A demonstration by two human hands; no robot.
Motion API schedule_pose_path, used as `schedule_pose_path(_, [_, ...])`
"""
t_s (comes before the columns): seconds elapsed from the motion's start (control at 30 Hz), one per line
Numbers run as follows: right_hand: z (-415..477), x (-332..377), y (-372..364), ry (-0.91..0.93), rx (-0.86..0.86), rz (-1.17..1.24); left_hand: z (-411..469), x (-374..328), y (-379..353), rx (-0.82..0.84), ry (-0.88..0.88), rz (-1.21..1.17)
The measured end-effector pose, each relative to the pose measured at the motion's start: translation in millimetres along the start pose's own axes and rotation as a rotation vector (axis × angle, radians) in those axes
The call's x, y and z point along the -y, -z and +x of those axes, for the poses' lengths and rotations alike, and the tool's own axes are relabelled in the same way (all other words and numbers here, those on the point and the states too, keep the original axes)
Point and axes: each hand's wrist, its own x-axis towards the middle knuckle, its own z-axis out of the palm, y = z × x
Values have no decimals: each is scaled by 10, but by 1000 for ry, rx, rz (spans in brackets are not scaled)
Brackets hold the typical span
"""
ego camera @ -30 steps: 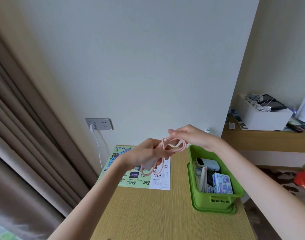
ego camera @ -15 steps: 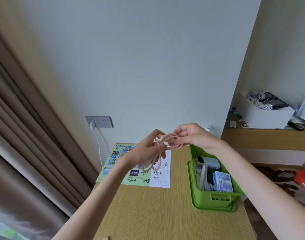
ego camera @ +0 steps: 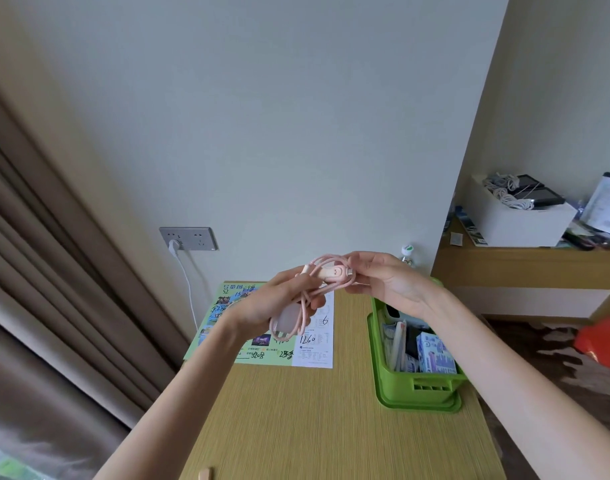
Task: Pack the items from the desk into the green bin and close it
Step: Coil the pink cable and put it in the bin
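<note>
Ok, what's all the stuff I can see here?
braided pink charging cable: one, pink, coiled between both hands
green plastic bin: one, green, desk's right side, open
blue-and-white carton: one, blue-white, inside bin
printed paper flyer: one, green-white, desk's far end
wooden desk: one, tan, under the hands
grey wall socket: one, grey, behind desk, white plug inserted
white cardboard box: one, white, side shelf, right
left hand: one, grips cable loops
right hand: one, pinches cable's end
</note>
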Motion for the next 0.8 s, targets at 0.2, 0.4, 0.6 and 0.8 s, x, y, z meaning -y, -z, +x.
schedule_pose_path(0.2, [-105,-144,-3,168,-366,-475,117,171,-182,-54,11,126])
schedule_pose_path(0.4, [-281,-229,227,-56,-371,-729,417,369,-445,-100,-8,413])
schedule_pose_path(0.6, [-495,-407,608,-15,-411,-812,823,506,-669,17,35,457])
schedule_pose_path(0.8, [-737,-482,1306,-98,-534,-375,1323,710,-793,161,66,626])
